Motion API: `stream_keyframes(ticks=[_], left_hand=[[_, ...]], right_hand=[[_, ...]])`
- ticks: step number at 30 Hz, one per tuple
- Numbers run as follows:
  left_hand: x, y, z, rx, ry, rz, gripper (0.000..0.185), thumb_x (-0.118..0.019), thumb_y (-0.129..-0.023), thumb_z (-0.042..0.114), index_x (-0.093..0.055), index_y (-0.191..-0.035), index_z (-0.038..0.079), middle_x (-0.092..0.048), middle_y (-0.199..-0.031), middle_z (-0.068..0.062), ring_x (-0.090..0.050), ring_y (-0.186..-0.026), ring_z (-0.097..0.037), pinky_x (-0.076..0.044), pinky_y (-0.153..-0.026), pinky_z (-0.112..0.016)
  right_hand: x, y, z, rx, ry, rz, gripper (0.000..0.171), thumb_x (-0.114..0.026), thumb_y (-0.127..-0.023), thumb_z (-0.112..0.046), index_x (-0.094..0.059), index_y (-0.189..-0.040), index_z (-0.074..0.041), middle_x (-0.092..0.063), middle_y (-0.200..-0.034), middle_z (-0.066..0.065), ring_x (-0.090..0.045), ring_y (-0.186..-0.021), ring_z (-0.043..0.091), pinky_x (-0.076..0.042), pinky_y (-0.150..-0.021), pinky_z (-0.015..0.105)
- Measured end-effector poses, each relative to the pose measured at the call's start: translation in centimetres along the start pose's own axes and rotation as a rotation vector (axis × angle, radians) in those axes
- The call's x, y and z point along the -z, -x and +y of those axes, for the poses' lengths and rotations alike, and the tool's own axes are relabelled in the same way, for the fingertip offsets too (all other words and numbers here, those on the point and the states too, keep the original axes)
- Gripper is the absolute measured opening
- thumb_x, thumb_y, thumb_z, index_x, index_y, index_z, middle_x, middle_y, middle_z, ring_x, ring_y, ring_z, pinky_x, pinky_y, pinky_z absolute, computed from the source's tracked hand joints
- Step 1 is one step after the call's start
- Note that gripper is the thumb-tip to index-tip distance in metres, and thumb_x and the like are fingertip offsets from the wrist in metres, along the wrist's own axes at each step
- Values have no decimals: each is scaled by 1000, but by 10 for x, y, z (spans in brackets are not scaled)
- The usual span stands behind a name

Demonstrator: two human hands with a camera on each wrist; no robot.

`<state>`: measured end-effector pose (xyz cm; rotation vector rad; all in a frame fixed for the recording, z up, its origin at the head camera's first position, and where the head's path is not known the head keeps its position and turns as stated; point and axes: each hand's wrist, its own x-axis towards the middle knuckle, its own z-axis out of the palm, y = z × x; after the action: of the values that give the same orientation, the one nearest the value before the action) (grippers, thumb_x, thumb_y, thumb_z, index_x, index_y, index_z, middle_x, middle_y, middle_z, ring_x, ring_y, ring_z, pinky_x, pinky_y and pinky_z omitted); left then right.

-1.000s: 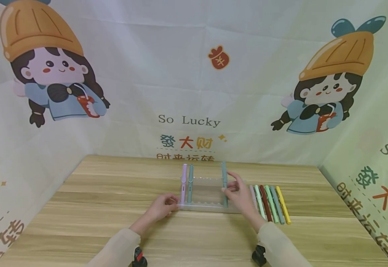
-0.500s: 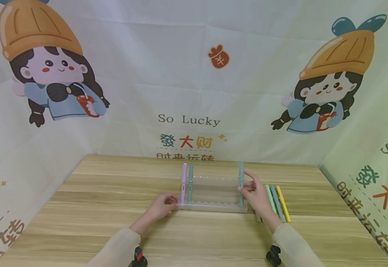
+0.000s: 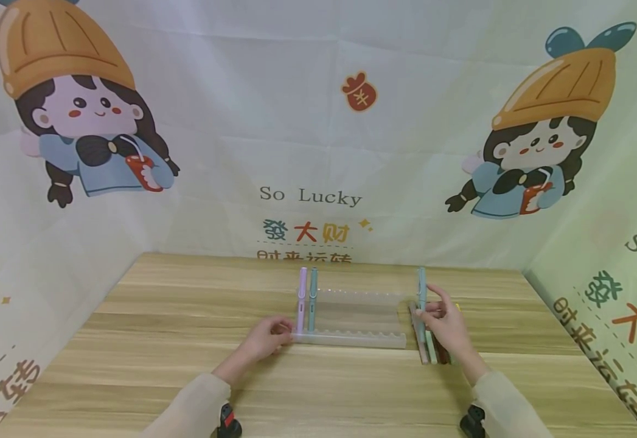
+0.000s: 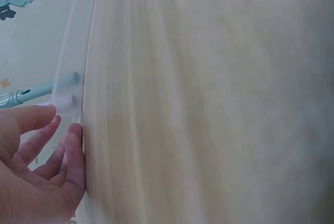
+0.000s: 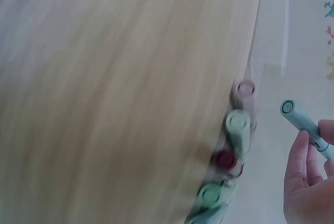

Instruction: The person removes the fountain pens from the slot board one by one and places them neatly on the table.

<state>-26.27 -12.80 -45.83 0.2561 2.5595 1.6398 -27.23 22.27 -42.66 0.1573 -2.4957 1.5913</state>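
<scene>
A person's 2 sleeved arms reach forward over a pale wooden surface.

The left hand rests at the near left corner of a clear plastic pen rack with scalloped rails; its fingers are loosely curled against the rack's edge, steadying it.

The right hand is just past the rack's right end, its fingers pinching a light blue-green capped pen, held off the surface above a row of loose coloured pens lying side by side beside the rack. Seen end on from the right wrist, that row shows pink, mint, dark red and green caps.

Farther in, 2 pens lie in the rack's left slots: a lilac pen and a teal pen.

Judged from this, a good placement keeps the held pen parallel to its neighbours and lowers it gently, with the rack pinned firm.

Behind hangs a cartoon-printed cloth backdrop.
</scene>
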Motion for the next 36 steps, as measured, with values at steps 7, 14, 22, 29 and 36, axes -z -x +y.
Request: stream_keyframes(ticks=[7, 14, 22, 29, 36], left_hand=[[1, 0, 1, 2, 0, 1, 15, -58, -81, -1, -58, -95, -3, -57, -79, -7, -51, -64, -17, -45, -52, -30], [1, -1, 0, -9, -6, -4, 15, -58, -81, -1, -58, -95, -3, -57, -80, -7, -50, -63, -16, -44, -51, -29], [1, -2, -3, -45, -2, -13, 14, -58, -80, -2, -58, -95, -4, -58, -81, -8, -51, -65, -16, -44, -51, -29], [2, -1, -2, -37, -6, -15, 15, -58, -81, -1, -58, -95, -3, -58, -82, -8, -52, -66, -17, -45, -52, -30], [1, -1, -2, -32, -13, -14, 15, -58, -81, -1, -58, -95, -3, -58, -81, -8, -51, -65, -16, -45, -52, -30]], right_hand=[[15, 2, 12, 10, -15, 17, 55, -56, -82, 1, -33, -131, -3, -52, -91, 19, -51, -71, 15, -48, -56, 28], [31, 7, 19, 14, 15, 27, 54, -57, -82, -3, -32, -130, -1, -51, -91, 16, -52, -72, 15, -49, -58, 29], [50, 10, 24, -30, 74, 4, 52, -55, -85, -5, -31, -131, 1, -50, -98, 26, -55, -76, 24, -49, -59, 31], [66, 15, 29, -42, 106, 12, 49, -54, -84, -4, -34, -128, 3, -52, -99, 29, -55, -73, 22, -49, -57, 33], [82, 21, 36, -79, 104, -13, 49, -54, -85, -6, -32, -128, 6, -53, -96, 27, -57, -72, 20, -49, -58, 29]])
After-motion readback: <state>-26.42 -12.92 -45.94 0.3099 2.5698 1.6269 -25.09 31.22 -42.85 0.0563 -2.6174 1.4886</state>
